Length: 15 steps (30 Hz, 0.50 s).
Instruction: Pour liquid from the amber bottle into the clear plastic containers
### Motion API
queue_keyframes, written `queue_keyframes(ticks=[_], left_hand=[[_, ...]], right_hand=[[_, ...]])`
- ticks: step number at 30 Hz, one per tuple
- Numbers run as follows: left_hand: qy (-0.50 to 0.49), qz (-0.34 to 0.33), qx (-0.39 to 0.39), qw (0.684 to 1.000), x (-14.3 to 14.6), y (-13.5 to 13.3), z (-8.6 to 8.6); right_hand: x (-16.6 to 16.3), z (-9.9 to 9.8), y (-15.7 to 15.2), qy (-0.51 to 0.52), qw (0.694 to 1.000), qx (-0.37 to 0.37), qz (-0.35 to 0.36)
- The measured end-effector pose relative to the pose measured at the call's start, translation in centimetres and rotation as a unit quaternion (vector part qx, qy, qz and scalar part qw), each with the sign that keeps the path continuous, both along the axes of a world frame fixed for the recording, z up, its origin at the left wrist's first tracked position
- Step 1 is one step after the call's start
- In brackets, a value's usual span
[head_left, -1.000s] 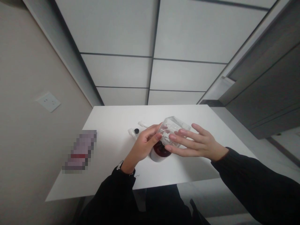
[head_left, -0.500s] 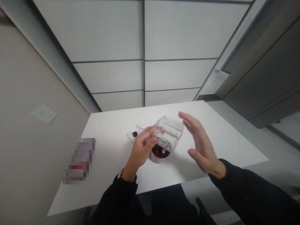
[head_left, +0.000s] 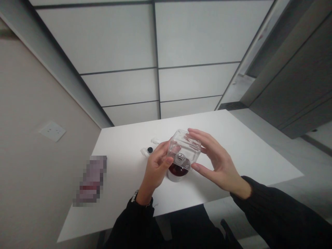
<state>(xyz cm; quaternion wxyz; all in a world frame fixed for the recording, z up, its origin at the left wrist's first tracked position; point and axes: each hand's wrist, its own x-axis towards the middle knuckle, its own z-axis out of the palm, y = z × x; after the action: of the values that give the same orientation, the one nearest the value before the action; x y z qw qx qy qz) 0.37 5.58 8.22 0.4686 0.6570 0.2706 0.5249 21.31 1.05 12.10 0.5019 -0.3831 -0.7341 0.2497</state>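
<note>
The half-curled left hand point(head_left: 156, 167) and right hand point(head_left: 219, 159) gripped the clear, boxy plastic container point(head_left: 183, 149), which uneven pressure could tip against the round, dark-red-and-white bottle point(head_left: 177, 172) nearby.

A boxy, see-through plastic container point(head_left: 183, 142) is tilting above the table point(head_left: 233, 141), its round neck facing the near side. The left hand point(head_left: 157, 166) is gripping its left side; the right hand point(head_left: 216, 155) is cupping the right, thumb at the near corner. Just below and partly behind it, a dark red bottle point(head_left: 176, 172) with a whitish lower part is standing on the tabletop.
</note>
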Motion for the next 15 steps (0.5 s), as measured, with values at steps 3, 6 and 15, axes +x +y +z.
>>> queue_keyframes(ticks=[3,6,15], left_hand=[[0.005,-0.005,0.002,1.000,-0.1,0.0,-0.1],[-0.001,-0.014,0.003,1.000,-0.1,0.0,-0.1],[-0.029,-0.032,-0.014,0.999,-0.3,0.0,-1.1]], right_hand=[[0.0,-0.1,0.0,0.002,1.000,0.003,0.006],[0.1,-0.1,0.1,0.000,1.000,0.006,0.012],[0.2,0.0,0.2,-0.015,0.999,0.020,0.019]])
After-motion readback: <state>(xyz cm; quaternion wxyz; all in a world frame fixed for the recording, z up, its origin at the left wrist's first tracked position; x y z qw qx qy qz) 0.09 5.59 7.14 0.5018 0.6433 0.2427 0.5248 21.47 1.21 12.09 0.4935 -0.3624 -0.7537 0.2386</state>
